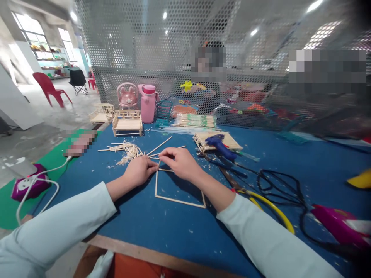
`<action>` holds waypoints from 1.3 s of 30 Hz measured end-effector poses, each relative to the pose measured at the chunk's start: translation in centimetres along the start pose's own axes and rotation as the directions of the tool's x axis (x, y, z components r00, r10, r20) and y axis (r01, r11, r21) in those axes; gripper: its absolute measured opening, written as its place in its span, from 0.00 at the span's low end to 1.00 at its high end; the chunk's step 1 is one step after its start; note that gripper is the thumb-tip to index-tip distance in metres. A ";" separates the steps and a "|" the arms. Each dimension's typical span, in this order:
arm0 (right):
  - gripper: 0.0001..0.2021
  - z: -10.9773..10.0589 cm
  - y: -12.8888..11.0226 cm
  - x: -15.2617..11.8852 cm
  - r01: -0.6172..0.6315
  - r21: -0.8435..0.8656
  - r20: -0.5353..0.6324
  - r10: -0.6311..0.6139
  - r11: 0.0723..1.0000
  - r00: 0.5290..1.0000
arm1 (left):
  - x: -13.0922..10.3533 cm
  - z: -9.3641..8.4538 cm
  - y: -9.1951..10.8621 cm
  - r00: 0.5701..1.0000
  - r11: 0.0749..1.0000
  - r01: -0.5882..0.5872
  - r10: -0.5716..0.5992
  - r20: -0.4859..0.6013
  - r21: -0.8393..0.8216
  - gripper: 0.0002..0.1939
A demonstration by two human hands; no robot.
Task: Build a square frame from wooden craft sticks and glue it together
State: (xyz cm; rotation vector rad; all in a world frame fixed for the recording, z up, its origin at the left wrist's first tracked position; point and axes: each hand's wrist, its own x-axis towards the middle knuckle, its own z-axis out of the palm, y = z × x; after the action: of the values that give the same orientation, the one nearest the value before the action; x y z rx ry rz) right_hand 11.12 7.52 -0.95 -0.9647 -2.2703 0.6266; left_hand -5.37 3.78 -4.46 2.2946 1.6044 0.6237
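A four-sided frame of thin wooden sticks (179,200) lies on the blue tabletop (174,235). At the frame's far left corner, my left hand (138,170) has thumb and fingers pinched together on the stick there. My right hand (184,162) meets it from the other side, its thumb and forefinger closed on a short stick end that stands at the same corner. My right hand and forearm hide part of the frame's far and right sides. Just beyond my left hand lies a pile of loose sticks and short offcuts (127,151).
Miniature stick benches (127,124) stand at the back left beside a pink bottle (148,106). A blue glue gun (222,146) rests on a stick panel (234,142). Yellow-handled cutters (272,208) and black cable (284,185) lie right. Perforated metal screen (168,50) stands behind.
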 end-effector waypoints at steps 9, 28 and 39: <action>0.06 0.3 -0.2 -0.1 0.048 -0.013 -0.043 -0.049 0.999 0.998 | -0.1 -0.7 0.2 0.996 0.995 0.040 -0.047 -0.071 -0.090 0.11; 0.07 0.9 2.8 1.7 -0.047 -0.440 0.144 0.122 0.897 0.982 | 0.2 0.1 0.9 0.997 0.987 0.047 -0.056 -0.052 -0.157 0.11; 0.09 -0.8 2.2 0.8 -0.060 -0.420 0.075 0.101 0.905 0.992 | 0.1 -0.2 1.0 0.981 0.921 0.069 -0.132 -0.141 -0.382 0.07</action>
State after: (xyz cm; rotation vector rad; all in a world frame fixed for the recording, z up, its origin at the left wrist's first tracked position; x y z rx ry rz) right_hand 12.27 9.63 -1.49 -1.2579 -2.5170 0.2189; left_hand -4.64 3.57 -3.83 1.9107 1.5025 1.0205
